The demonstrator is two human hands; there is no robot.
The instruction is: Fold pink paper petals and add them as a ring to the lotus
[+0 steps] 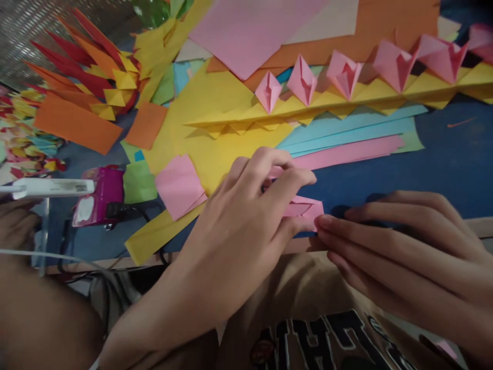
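My left hand [250, 216] is curled over a small folded pink paper piece [304, 208] at the near edge of the blue table [454, 164], fingers pinching it. My right hand [400, 246] lies flat beside it, fingers stretched together, fingertips pressing the piece's right edge. A loose stack of small pink squares [179, 186] lies just left of my left hand on yellow paper [208, 128].
A yellow folded strip [346, 105] carrying several pink folded cones [342, 72] runs across the back right. Orange, red and yellow paper spikes [88, 67] fan at the back left. A magenta glue gun [98, 195] with a white nozzle lies left. Blue and pink paper strips [346, 141] lie mid-table.
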